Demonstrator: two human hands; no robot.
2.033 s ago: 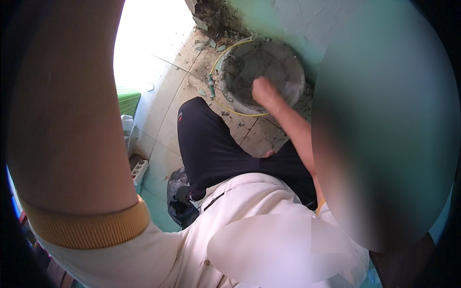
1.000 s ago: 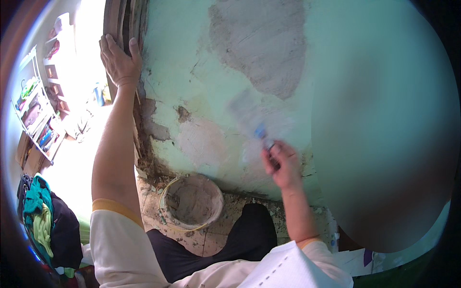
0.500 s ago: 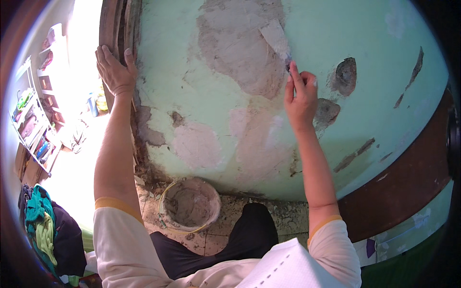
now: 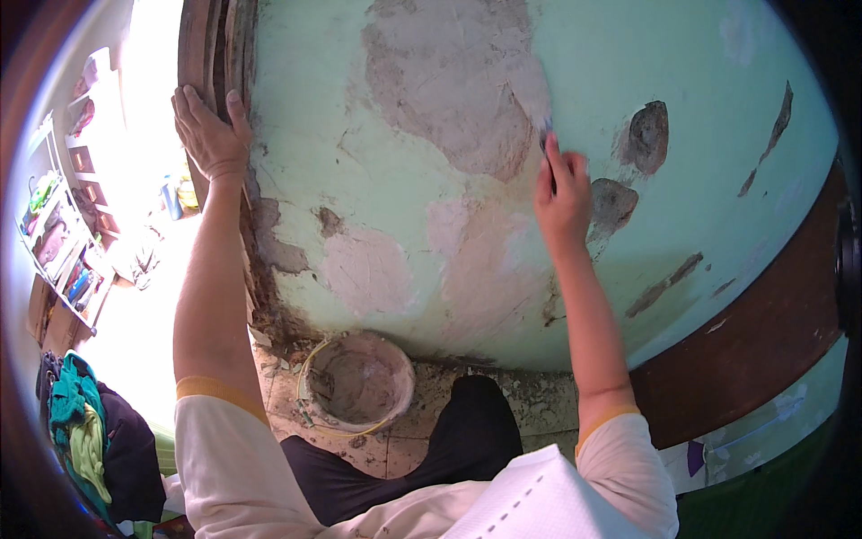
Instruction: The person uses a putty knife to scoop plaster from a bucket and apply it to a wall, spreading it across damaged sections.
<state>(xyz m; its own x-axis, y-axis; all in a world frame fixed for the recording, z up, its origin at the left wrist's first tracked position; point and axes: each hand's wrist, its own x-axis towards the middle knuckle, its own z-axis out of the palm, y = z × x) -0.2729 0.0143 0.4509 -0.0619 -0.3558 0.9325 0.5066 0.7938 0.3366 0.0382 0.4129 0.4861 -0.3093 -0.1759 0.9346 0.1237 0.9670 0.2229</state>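
Head view: right hand (image 4: 564, 198) has moved from down in the bucket (image 4: 407, 395) two seconds ago, up past the lower wall, to the right edge of the big grey patch (image 4: 440, 81) on the green wall (image 4: 620, 54). Over the last half second it dropped slightly and the scraper (image 4: 543, 135) swung more upright; blade now blends into the patch, so exact contact can't be told. My read: work is on the wall now, at the patch's border, not at the bucket. Right grip closed round the scraper handle, fingers forward toward the blade. Left grip holds no tool: open, fingers a bit spread, palm against the wood frame (image 4: 199, 54), same as a second ago, probably as a brace. Edges: frame bounds the wall on the left; brown board (image 4: 736, 377) curves across lower right. Lower hole (image 4: 613, 205) sits just beside the right wrist, upper hole (image 4: 648, 139) a little farther right. Room: plain green wall above and right of the hand; bucket on the floor (image 4: 400, 454), well below both hands, near the knee (image 4: 476, 422).
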